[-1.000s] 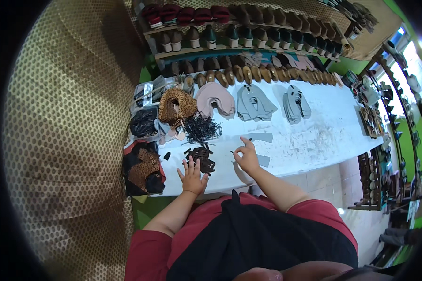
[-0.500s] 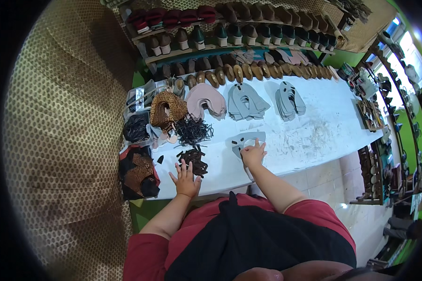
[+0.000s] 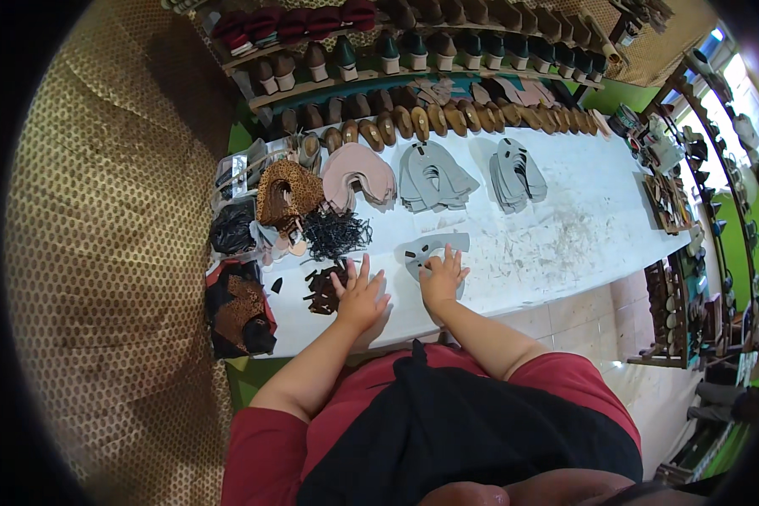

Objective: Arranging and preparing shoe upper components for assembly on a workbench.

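Note:
A grey curved shoe-upper piece (image 3: pixel 455 240) lies on the white-covered table, with a few small dark strips on its left part. My right hand (image 3: pixel 441 281) rests over its near side, fingers apart and partly bent, hiding some of the piece. My left hand (image 3: pixel 361 297) is open with fingers spread, just left of the grey piece. It covers the right edge of a heap of short dark brown strips (image 3: pixel 320 297). Behind that heap sits a tangle of thin black strips (image 3: pixel 337 234).
Stacks of grey upper pieces (image 3: pixel 434 190), (image 3: pixel 514 181) and pink ones (image 3: pixel 356 173) lie farther back. Leopard-print pieces (image 3: pixel 282 194) and dark scraps (image 3: pixel 240 312) are at the left. Wooden shoe lasts (image 3: pixel 434 121) line the back edge. A tool rack (image 3: pixel 668 202) stands at the right.
My left hand has moved right, from the brown strips toward the grey piece. My right hand has shifted slightly left within the view, its fingers still over the piece.

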